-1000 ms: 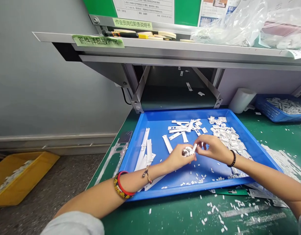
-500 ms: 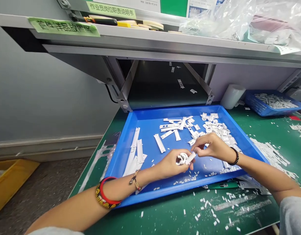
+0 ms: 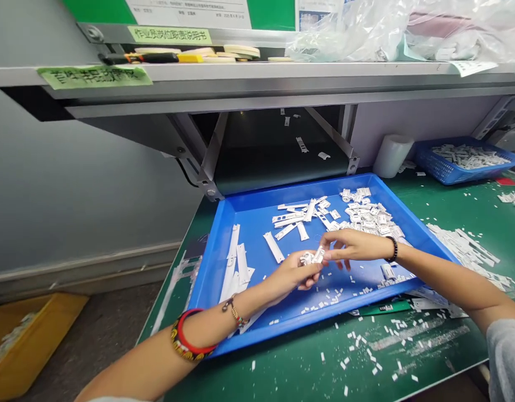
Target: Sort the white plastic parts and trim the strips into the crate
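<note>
The person's left hand (image 3: 288, 276) is curled, and its thumb and fingers pinch a small white plastic piece (image 3: 309, 257). The piece has a round part and a short flat strip. It sits at the left hand's fingertips, above a blue tray (image 3: 257, 338). The right hand (image 3: 351, 245) comes in from the right, and its fingers reach out to the strip end of the piece. They touch it, but I cannot tell if they grip it.

Under the hands, the tray holds long white strips (image 3: 236, 268) on the left side and a heap of small white parts (image 3: 366, 218) at the far right. More small white bits lie on the green bench mat (image 3: 449, 340) on the near side and the right. A blue basket (image 3: 445, 164) of white parts sits far off to the right. A yellow bin (image 3: 31, 335) is down on the floor to the left. A red and gold bracelet (image 3: 188, 335) is on the left wrist, and a black bead bracelet (image 3: 393, 249) is on the right wrist.
</note>
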Demonstrator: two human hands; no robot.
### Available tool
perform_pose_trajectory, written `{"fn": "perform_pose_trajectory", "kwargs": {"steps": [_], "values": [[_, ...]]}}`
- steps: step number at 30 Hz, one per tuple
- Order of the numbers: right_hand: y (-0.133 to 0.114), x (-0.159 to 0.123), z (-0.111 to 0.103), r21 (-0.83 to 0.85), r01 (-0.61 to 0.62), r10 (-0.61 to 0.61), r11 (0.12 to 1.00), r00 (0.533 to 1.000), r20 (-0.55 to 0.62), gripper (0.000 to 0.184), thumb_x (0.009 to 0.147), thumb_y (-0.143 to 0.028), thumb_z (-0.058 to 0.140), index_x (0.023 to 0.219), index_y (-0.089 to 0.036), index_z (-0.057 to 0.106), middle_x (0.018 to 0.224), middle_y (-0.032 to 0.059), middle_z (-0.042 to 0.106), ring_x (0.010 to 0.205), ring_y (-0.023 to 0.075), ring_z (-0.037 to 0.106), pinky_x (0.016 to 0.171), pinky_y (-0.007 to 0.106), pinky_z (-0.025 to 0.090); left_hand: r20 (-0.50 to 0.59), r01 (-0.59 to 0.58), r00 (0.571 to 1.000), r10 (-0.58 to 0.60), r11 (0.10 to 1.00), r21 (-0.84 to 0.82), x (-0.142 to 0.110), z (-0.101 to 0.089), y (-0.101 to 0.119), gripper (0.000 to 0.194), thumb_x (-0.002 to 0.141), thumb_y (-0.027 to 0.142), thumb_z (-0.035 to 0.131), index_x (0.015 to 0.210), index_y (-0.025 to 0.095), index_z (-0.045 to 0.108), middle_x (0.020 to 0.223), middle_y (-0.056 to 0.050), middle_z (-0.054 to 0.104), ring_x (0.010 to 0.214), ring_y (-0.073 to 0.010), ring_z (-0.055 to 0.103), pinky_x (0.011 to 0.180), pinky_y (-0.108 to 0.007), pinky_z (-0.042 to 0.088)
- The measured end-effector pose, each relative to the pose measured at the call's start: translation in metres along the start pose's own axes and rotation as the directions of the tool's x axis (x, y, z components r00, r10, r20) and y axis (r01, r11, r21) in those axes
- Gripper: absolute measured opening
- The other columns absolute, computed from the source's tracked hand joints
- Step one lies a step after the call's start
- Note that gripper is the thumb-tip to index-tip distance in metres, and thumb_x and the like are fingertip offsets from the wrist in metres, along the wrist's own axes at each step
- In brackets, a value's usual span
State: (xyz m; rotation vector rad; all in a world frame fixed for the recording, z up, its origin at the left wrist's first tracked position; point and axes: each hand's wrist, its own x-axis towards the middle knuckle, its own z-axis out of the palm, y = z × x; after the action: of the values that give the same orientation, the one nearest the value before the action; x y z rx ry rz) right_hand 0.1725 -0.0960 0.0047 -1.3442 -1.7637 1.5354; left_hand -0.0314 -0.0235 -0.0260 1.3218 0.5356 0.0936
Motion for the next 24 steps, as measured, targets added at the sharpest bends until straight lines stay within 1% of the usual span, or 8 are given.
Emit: {"fn": "perform_pose_trajectory", "kwargs": {"steps": [3, 7, 10, 12, 14, 18, 21, 24], "values": [[0.013, 0.017, 0.008, 0.289, -0.057, 0.051, 0.956, 0.998, 0.029, 0.051, 0.084, -0.061, 0.066, 0.105, -0.019, 0.047, 0.091, 0.0005, 0.062, 0.062, 0.0083, 0.061, 0.057, 0.022, 0.053, 0.026, -0.001, 1.000, -0.006, 0.968, 0.249, 0.003, -0.004, -0.007, 0.039, 0.074, 0.052, 0.067, 0.088, 0.017, 0.058, 0.061, 0.004, 0.054, 0.051, -0.0093, 0.043, 0.050, -0.023, 0.034], [0.025, 0.036, 0.003, 0.487, -0.164, 0.105, 0.858, 0.983, 0.148, 0.043, 0.079, -0.038, 0.079, 0.103, -0.017, 0.049, 0.087, -0.0006, 0.061, 0.068, 0.0105, 0.064, 0.065, 0.026, 0.057, -0.007, -0.089, 0.993, 0.115, 0.802, 0.591, -0.002, -0.016, -0.004, 0.035, 0.078, 0.049, 0.062, 0.096, 0.020, 0.059, 0.083, -0.002, 0.067, 0.071, -0.0169, 0.057, 0.067, -0.029, 0.047], [0.029, 0.046, -0.007, 0.630, -0.129, 0.154, 0.766, 0.988, 0.015, 0.025, 0.082, -0.024, 0.073, 0.097, -0.014, 0.055, 0.080, -0.0010, 0.059, 0.071, 0.0123, 0.064, 0.072, 0.031, 0.058, -0.100, -0.084, 0.963, 0.251, 0.628, 0.774, -0.005, -0.030, 0.002, 0.035, 0.086, 0.054, 0.053, 0.102, 0.023, 0.055, 0.075, 0.002, 0.064, 0.059, -0.0172, 0.056, 0.060, -0.029, 0.048], [0.029, 0.052, -0.006, 0.735, -0.105, 0.201, 0.669, 0.979, -0.043, 0.018, 0.088, -0.028, 0.067, 0.093, -0.013, 0.059, 0.079, 0.0005, 0.060, 0.072, 0.0137, 0.063, 0.077, 0.034, 0.057, -0.084, -0.185, 0.890, 0.448, 0.522, 0.832, -0.003, -0.038, 0.003, 0.032, 0.090, 0.054, 0.050, 0.100, 0.024, 0.055, 0.079, 0.001, 0.065, 0.060, -0.0173, 0.058, 0.059, -0.028, 0.048], [0.026, 0.057, 0.005, 0.834, -0.111, 0.212, 0.541, 0.977, -0.008, 0.030, 0.094, -0.041, 0.060, 0.090, -0.012, 0.060, 0.082, 0.0041, 0.062, 0.075, 0.0156, 0.064, 0.078, 0.035, 0.055, 0.025, -0.336, 0.772, 0.635, 0.374, 0.864, 0.002, -0.040, 0.002, 0.027, 0.093, 0.049, 0.050, 0.095, 0.023, 0.055, 0.084, -0.001, 0.065, 0.067, -0.0179, 0.062, 0.062, -0.027, 0.049], [0.009, 0.069, 0.044, 0.966, 0.005, 0.194, 0.260, 0.979, -0.057, 0.046, 0.095, -0.060, 0.049, 0.086, -0.016, 0.058, 0.077, 0.0012, 0.060, 0.069, 0.0148, 0.060, 0.071, 0.030, 0.049, 0.242, -0.405, 0.587, 0.772, 0.022, 0.914, 0.014, -0.038, -0.002, 0.024, 0.096, 0.043, 0.048, 0.094, 0.021, 0.058, 0.089, -0.007, 0.065, 0.082, -0.0227, 0.062, 0.074, -0.033, 0.051], [-0.002, 0.072, 0.062, 0.976, 0.175, 0.255, 0.133, 0.945, -0.204, 0.041, 0.099, -0.055, 0.041, 0.087, -0.019, 0.057, 0.072, -0.0012, 0.057, 0.064, 0.0138, 0.059, 0.066, 0.025, 0.047, 0.304, -0.293, 0.552, 0.777, -0.161, 0.942, 0.022, -0.035, -0.001, 0.037, 0.095, 0.051, 0.044, 0.101, 0.018, 0.060, 0.104, -0.014, 0.065, 0.098, -0.0298, 0.059, 0.084, -0.043, 0.049], [-0.003, 0.065, 0.057, 0.939, 0.305, 0.314, 0.160, 0.886, -0.341, 0.046, 0.097, -0.062, 0.037, 0.088, -0.021, 0.056, 0.070, -0.0008, 0.058, 0.064, 0.0161, 0.060, 0.063, 0.026, 0.048, 0.403, -0.300, 0.565, 0.720, -0.276, 0.913, 0.036, -0.023, 0.010, 0.050, 0.092, 0.056, 0.040, 0.110, 0.015, 0.061, 0.114, -0.018, 0.064, 0.107, -0.0333, 0.056, 0.094, -0.048, 0.045]]}}
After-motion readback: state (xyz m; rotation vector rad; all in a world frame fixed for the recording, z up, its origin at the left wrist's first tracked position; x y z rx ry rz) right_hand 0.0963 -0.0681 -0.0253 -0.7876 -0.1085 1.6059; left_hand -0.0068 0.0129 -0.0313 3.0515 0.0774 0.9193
